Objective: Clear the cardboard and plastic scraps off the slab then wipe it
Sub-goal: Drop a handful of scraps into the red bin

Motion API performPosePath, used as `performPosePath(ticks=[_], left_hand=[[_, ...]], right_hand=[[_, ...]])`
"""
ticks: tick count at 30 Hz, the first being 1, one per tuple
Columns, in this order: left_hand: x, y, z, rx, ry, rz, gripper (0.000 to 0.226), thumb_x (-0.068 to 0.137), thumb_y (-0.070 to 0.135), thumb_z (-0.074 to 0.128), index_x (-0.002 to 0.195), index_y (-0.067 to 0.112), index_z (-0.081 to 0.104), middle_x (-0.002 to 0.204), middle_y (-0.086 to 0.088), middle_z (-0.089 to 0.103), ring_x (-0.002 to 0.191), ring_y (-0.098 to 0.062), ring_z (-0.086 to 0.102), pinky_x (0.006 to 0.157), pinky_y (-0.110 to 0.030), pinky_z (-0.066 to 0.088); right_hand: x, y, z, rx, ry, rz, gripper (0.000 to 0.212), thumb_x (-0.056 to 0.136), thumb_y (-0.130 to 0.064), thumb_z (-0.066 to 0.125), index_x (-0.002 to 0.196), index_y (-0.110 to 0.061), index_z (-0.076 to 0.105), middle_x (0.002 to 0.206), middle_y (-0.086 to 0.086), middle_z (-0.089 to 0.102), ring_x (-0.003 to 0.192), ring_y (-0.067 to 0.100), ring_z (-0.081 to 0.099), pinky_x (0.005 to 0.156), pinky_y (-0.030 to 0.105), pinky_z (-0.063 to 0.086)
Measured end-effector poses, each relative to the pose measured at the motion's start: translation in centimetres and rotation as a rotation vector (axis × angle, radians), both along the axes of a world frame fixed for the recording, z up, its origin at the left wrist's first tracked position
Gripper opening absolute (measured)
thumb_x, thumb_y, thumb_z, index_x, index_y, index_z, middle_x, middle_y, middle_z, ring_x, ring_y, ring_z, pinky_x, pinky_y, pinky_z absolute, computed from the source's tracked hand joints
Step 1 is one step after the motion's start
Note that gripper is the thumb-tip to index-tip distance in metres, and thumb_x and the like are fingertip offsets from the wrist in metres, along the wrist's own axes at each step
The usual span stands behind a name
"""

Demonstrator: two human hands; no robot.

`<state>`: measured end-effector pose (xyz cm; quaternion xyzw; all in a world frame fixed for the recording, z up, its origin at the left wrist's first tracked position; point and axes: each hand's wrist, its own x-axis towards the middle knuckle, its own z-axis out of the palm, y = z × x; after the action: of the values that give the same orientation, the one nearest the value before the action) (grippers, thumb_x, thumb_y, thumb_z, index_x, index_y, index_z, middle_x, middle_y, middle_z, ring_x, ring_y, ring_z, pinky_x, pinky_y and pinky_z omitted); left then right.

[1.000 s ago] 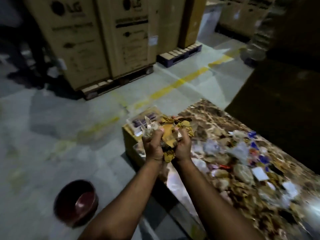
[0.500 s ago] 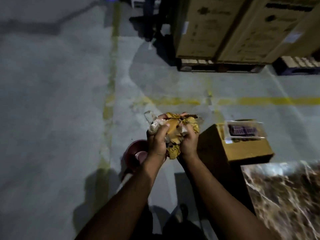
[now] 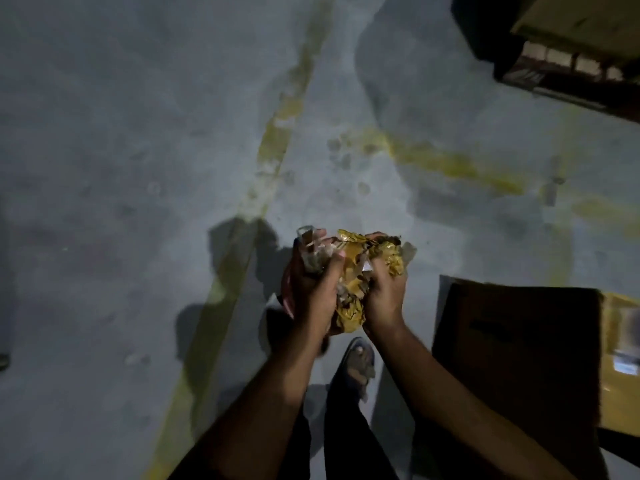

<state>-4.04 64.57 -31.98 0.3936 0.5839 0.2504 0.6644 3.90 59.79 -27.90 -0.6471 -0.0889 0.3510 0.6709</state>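
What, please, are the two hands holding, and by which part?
A crumpled wad of yellow-brown cardboard and clear plastic scraps, gripped by left hand and right hand from opposite sides.

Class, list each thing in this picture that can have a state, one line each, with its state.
Left hand: grips the wad from its left.
Right hand: grips the wad from its right.
Crumpled wad of yellow-brown cardboard and clear plastic scraps: bunched, held above the floor.
Brown cardboard box: standing on the floor at right.
Sandalled foot: on the floor.
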Motion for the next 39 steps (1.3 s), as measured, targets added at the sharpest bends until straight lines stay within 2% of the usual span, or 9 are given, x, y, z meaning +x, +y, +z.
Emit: performPosePath(ticks=[3,5,10,14,17,20,23,30,39], left_hand=[[0.9,1.0,-8.4,0.315,0.130,0.051,0.048,0.080,0.040,0.077,0.122,0.045,0.055,0.122,0.009,0.068,0.116,-0.022,0.065,0.096,-0.045,0.053],[1.2,1.3,-13.2,0.400,0.172,-0.028,0.037,0.084,0.041,0.073,0.117,0.047,0.056,0.120,0.011,0.067,0.114,-0.018,0.065,0.096,-0.048,0.053],[-0.5,0.2,-24.4,0.488,0.402,-0.297,0.034,0.090,0.047,0.060,0.112,0.022,0.065,0.118,0.002,0.067,0.112,-0.012,0.057,0.099,-0.035,0.044],[-2.7,0.3,-29.3,0.428,0.615,-0.538,0.074,0.083,0.062,0.060,0.142,0.017,0.048,0.141,-0.012,0.053,0.129,-0.034,0.043,0.104,-0.038,0.035],[-3.0,0.6,-29.8,0.447,0.702,-0.623,0.081,0.085,0.044,0.074,0.151,0.014,0.037,0.148,-0.020,0.044,0.138,-0.037,0.036,0.111,-0.048,0.034],[-2.4,0.6,-28.3,0.499,0.701,-0.673,0.069,0.093,0.032,0.065,0.152,0.012,0.038,0.151,-0.017,0.044,0.140,-0.036,0.035,0.113,-0.050,0.035],[-2.1,0.3,-24.8,0.524,0.729,-0.733,0.064,0.091,0.033,0.054,0.150,0.013,0.042,0.151,-0.014,0.046,0.141,-0.036,0.037,0.111,-0.053,0.038],[-2.2,0.1,-8.3,0.708,0.777,-0.934,0.059,0.094,0.041,0.045,0.149,0.017,0.044,0.156,-0.009,0.041,0.142,-0.034,0.037,0.108,-0.053,0.039],[-2.1,-2.0,16.3,1.020,0.757,-1.079,0.059,0.094,0.038,0.054,0.148,0.018,0.043,0.158,-0.008,0.039,0.146,-0.029,0.031,0.113,-0.051,0.030]], right_hand=[[1.5,0.4,-10.1,-0.119,-0.020,0.075,0.044,0.079,-0.029,0.067,0.110,0.003,0.065,0.102,0.012,0.071,0.097,0.029,0.068,0.093,0.048,0.054],[2.3,0.0,-16.1,-0.230,-0.069,0.141,0.042,0.080,-0.034,0.070,0.115,-0.011,0.069,0.112,0.009,0.074,0.106,0.027,0.069,0.099,0.051,0.053],[4.0,-1.0,-27.5,-0.340,-0.129,0.416,0.040,0.082,-0.033,0.082,0.116,-0.024,0.063,0.106,-0.018,0.072,0.101,-0.006,0.066,0.093,0.020,0.052],[5.2,-1.8,-34.1,-0.552,-0.269,0.739,0.105,0.067,-0.076,0.073,0.150,-0.032,0.026,0.151,0.004,0.046,0.138,0.027,0.045,0.112,0.053,0.040],[6.3,-1.9,-34.5,-0.664,-0.361,0.847,0.134,0.056,-0.057,0.088,0.160,-0.023,0.011,0.160,0.010,0.033,0.145,0.029,0.034,0.118,0.047,0.034],[6.6,-2.2,-33.1,-0.665,-0.403,0.899,0.110,0.074,-0.024,0.088,0.160,-0.015,0.019,0.160,0.009,0.035,0.147,0.027,0.033,0.119,0.034,0.028],[6.3,-2.7,-29.4,-0.673,-0.468,0.881,0.087,0.083,-0.018,0.078,0.156,-0.011,0.031,0.156,0.011,0.043,0.143,0.027,0.039,0.112,0.024,0.025],[5.2,-4.2,-12.1,-0.715,-0.651,0.896,0.070,0.086,-0.030,0.062,0.150,-0.013,0.040,0.148,0.017,0.047,0.138,0.036,0.039,0.113,0.044,0.038],[2.1,-10.2,12.7,-0.792,-0.999,0.755,0.065,0.095,-0.052,0.040,0.154,-0.024,0.035,0.165,0.009,0.026,0.152,0.029,0.019,0.119,0.059,0.015]])
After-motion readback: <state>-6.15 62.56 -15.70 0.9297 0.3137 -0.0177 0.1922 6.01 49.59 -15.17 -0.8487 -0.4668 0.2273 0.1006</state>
